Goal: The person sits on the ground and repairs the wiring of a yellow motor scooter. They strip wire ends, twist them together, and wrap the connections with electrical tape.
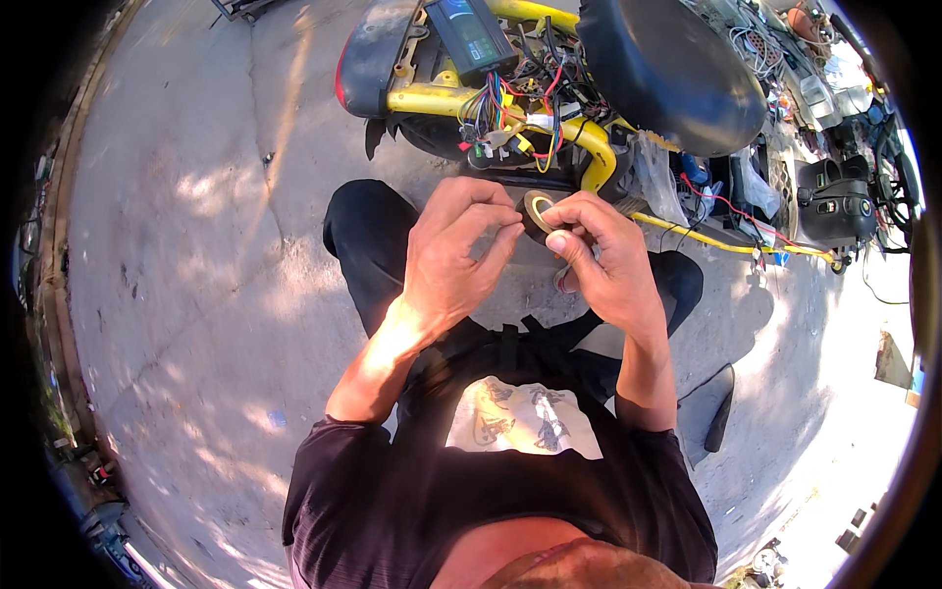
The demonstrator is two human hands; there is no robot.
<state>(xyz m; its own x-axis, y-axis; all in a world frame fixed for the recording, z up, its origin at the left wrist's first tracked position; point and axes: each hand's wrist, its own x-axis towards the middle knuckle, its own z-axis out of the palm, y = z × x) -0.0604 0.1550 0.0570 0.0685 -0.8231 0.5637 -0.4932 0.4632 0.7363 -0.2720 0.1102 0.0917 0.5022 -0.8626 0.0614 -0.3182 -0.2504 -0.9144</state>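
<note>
My right hand (605, 257) grips a small roll of dark tape (535, 204) with a pale core, fingers and thumb at its right side. Just left of the roll, my left hand (456, 250) has its thumb and fingertips pinched together; what is between them is too small to make out. Beyond both hands stands a yellow frame (432, 98) with loose bundles of coloured wires (491, 118), a dark electronic box (466, 34) on top and a black seat (667, 69) at its right.
A cluttered heap of cables and parts (765, 88) lies at the right, with a black bag (836, 201) and a thin yellow bar (736, 245). A dark flat piece (708, 412) lies on the concrete floor (177, 294). My bent legs are on either side of my hands.
</note>
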